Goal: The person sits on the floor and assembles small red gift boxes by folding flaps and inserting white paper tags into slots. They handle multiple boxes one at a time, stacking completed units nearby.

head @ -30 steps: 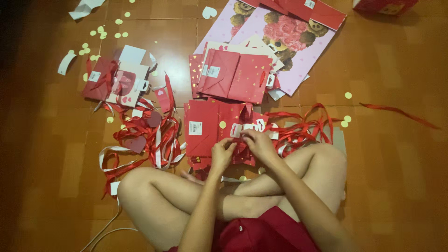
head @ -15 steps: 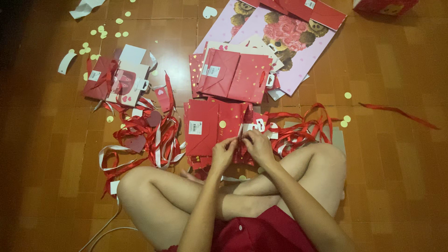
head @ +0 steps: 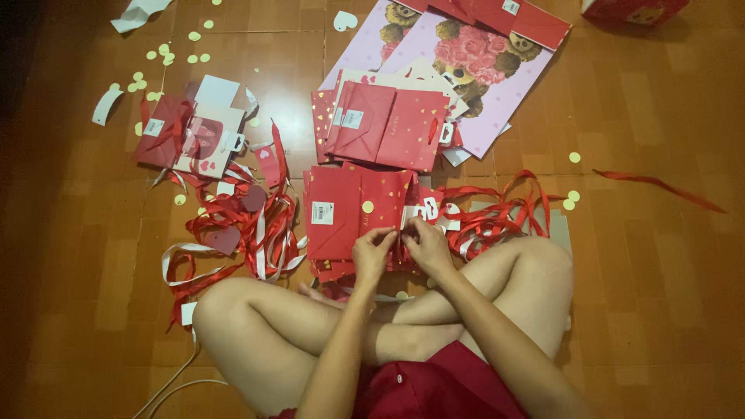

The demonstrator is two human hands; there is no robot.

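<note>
I sit cross-legged on a wooden floor. Right in front of my knees lies a stack of flat red paper gift bags (head: 345,213) with gold hearts and a white label. My left hand (head: 372,252) and my right hand (head: 423,244) meet at the bags' near right edge, fingers pinched on the top bag's edge beside a white tag (head: 428,211). What exactly the fingertips pinch is too small to tell.
A second stack of red bags (head: 388,128) lies farther away, on large pink bear-print bags (head: 473,70). A tangle of red and white ribbons (head: 240,225) sits left, more ribbon (head: 497,213) right. Paper scraps and round cut-outs are scattered at upper left.
Both hands have shifted slightly up along the bag's edge and come closer together. Nothing else has moved.
</note>
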